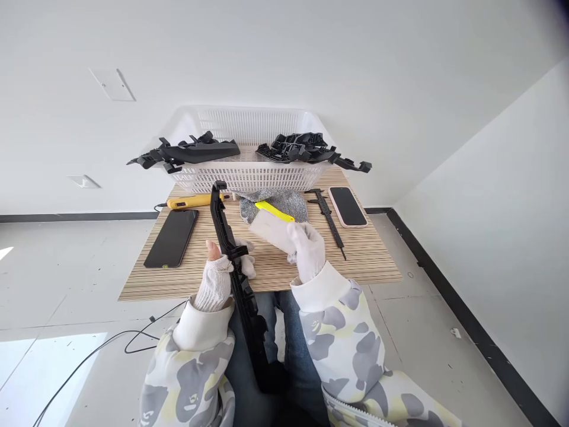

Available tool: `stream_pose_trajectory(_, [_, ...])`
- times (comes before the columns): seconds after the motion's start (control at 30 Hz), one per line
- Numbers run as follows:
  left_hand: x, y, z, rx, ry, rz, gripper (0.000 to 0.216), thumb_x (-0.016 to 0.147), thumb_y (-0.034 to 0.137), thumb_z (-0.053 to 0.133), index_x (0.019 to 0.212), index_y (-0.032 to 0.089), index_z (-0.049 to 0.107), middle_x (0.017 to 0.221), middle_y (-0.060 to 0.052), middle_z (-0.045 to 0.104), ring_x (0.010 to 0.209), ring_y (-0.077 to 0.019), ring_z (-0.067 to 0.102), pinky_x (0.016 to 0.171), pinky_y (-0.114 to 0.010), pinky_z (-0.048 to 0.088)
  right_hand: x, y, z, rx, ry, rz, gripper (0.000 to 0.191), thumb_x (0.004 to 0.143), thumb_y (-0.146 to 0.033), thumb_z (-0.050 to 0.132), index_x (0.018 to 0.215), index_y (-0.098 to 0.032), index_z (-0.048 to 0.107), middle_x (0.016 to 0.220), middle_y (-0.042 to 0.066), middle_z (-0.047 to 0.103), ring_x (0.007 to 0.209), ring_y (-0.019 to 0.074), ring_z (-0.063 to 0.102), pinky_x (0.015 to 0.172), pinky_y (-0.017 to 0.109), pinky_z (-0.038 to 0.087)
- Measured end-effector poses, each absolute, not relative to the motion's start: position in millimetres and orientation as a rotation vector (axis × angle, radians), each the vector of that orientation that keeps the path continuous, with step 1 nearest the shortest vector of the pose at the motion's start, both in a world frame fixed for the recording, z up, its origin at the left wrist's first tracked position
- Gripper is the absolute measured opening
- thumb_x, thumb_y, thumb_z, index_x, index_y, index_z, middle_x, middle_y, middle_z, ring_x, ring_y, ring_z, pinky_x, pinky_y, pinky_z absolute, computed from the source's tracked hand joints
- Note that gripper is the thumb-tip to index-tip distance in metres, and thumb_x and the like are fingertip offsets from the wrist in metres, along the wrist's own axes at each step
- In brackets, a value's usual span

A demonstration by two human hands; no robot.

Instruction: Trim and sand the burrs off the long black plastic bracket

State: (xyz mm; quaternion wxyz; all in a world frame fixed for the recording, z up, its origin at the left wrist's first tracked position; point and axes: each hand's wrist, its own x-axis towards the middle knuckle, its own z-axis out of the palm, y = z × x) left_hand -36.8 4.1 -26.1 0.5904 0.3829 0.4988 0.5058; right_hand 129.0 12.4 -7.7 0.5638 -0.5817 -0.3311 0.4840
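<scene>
My left hand (219, 279), in a white glove with the thumb tip bare, is closed around a long black plastic part (242, 290). The part slants from above the table down over my lap, its hooked end at the top. In my gloved right hand (308, 248) a thin off-white sheet (272, 230) is gripped by one edge, apart from the black part. Behind the sheet, a bright yellow strip-like tool (274, 210) lies on a crumpled grey cloth (295, 201). Whether the sheet touches the cloth I cannot tell.
A white plastic basket (249, 177) with several black plastic parts (202, 151) stands at the table's back. Left lie a yellow corded tool (189, 201) and a black phone (172, 238); right, a caliper (329, 220) and a pink-edged phone (348, 207). A cable (102, 346) crosses the floor.
</scene>
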Motion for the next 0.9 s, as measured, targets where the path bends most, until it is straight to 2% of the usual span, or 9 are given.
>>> stream_pose_trajectory(0.2, [-36.5,2.3,-23.8,0.872,1.199,1.163,0.08,0.085,0.091,0.043,0.098,0.016,0.069,0.049,-0.001,0.06,0.051,-0.0235,0.066,0.046,-0.033,0.049,130.4,10.9,-3.9,-1.42,-0.869,1.088,0.036,0.071,-0.055,0.073,0.07,-0.022,0.06,0.06,-0.006,0.052,0.046,0.0082,0.042,0.036,0.019,0.033])
stream_pose_trajectory(0.33, [-36.3,2.8,-23.9,0.822,1.181,1.158,0.075,0.085,0.089,0.046,0.091,0.017,0.068,0.048,0.0,0.06,0.045,-0.0198,0.059,0.046,-0.032,0.048,130.4,10.6,-6.4,-1.357,-0.953,1.204,0.034,0.071,-0.053,0.073,0.072,-0.022,0.062,0.057,-0.008,0.049,0.043,0.0079,0.039,0.036,0.02,0.032])
stream_pose_trajectory(0.4, [-35.2,2.4,-23.8,0.811,1.168,1.178,0.076,0.084,0.089,0.049,0.088,0.017,0.07,0.047,0.0,0.059,0.045,-0.0193,0.058,0.049,-0.032,0.051,131.3,12.4,-8.8,-1.398,-0.934,1.092,0.032,0.074,-0.052,0.072,0.076,-0.021,0.065,0.059,-0.007,0.054,0.047,0.0095,0.044,0.04,0.021,0.036])
stream_pose_trajectory(0.47, [-33.5,1.1,-22.6,0.828,1.141,1.237,0.077,0.083,0.089,0.053,0.088,0.015,0.071,0.047,-0.001,0.059,0.049,-0.0198,0.06,0.054,-0.032,0.054,133.3,14.5,-10.1,-1.413,-0.852,0.916,0.032,0.08,-0.052,0.068,0.089,-0.021,0.07,0.066,-0.005,0.06,0.051,0.011,0.051,0.046,0.023,0.043])
stream_pose_trajectory(0.53, [-31.6,-0.4,-20.3,0.837,1.111,1.283,0.077,0.081,0.089,0.057,0.088,0.014,0.072,0.049,-0.002,0.061,0.051,-0.0197,0.061,0.056,-0.032,0.055,135.5,14.7,-9.9,-1.315,-0.857,0.917,0.04,0.086,-0.053,0.066,0.11,-0.021,0.071,0.073,-0.004,0.064,0.049,0.0103,0.053,0.046,0.024,0.045])
stream_pose_trajectory(0.6, [-30.5,-1.7,-17.6,0.827,1.099,1.279,0.076,0.081,0.089,0.058,0.088,0.014,0.072,0.049,-0.002,0.062,0.051,-0.0197,0.062,0.054,-0.031,0.054,137.2,12.0,-8.2,-1.187,-0.934,1.083,0.048,0.091,-0.051,0.064,0.129,-0.023,0.066,0.077,-0.004,0.067,0.042,0.0085,0.05,0.039,0.023,0.042])
stream_pose_trajectory(0.67, [-30.3,-2.1,-15.3,0.807,1.113,1.259,0.076,0.08,0.089,0.06,0.088,0.014,0.072,0.05,-0.002,0.062,0.051,-0.0199,0.062,0.05,-0.03,0.051,138.2,7.1,-6.2,-1.129,-0.976,1.24,0.049,0.093,-0.047,0.063,0.137,-0.025,0.062,0.079,-0.004,0.07,0.035,0.0073,0.046,0.032,0.022,0.035])
stream_pose_trajectory(0.8, [-31.6,-0.9,-15.3,0.807,1.125,1.237,0.076,0.077,0.088,0.062,0.089,0.014,0.073,0.05,-0.003,0.063,0.05,-0.0221,0.064,0.044,-0.03,0.047,138.4,-1.3,-6.8,-0.936,-0.958,1.329,0.042,0.095,-0.047,0.062,0.133,-0.029,0.065,0.102,0.002,0.077,0.043,0.009,0.057,0.04,0.026,0.049])
stream_pose_trajectory(0.9, [-32.5,0.1,-18.4,0.789,1.146,1.223,0.075,0.078,0.089,0.06,0.088,0.015,0.072,0.049,-0.004,0.063,0.05,-0.024,0.065,0.038,-0.029,0.042,134.4,0.0,-11.8,-0.833,-0.98,1.336,0.032,0.09,-0.049,0.07,0.113,-0.027,0.068,0.109,0.003,0.076,0.049,0.0084,0.059,0.045,0.026,0.052])
